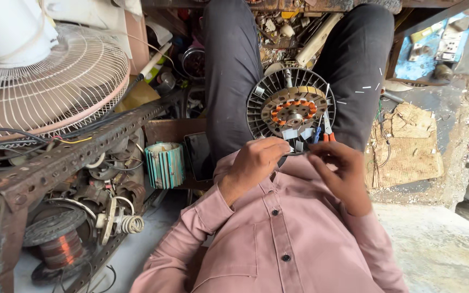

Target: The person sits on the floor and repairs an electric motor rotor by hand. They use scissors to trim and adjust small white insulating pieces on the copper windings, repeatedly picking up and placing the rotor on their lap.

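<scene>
Head view: motor stator [291, 106], a round finned disc with orange-tipped windings, rests face-up on the person's lap between the dark trouser legs, just beyond both hands. Left hand [256, 163], fingers curled, pinches its near rim; right hand [340, 168] pinches beside the small pliers [327, 130], equally near

Left hand [253, 163] curled; right hand [342, 171] fingers pinched.
</scene>
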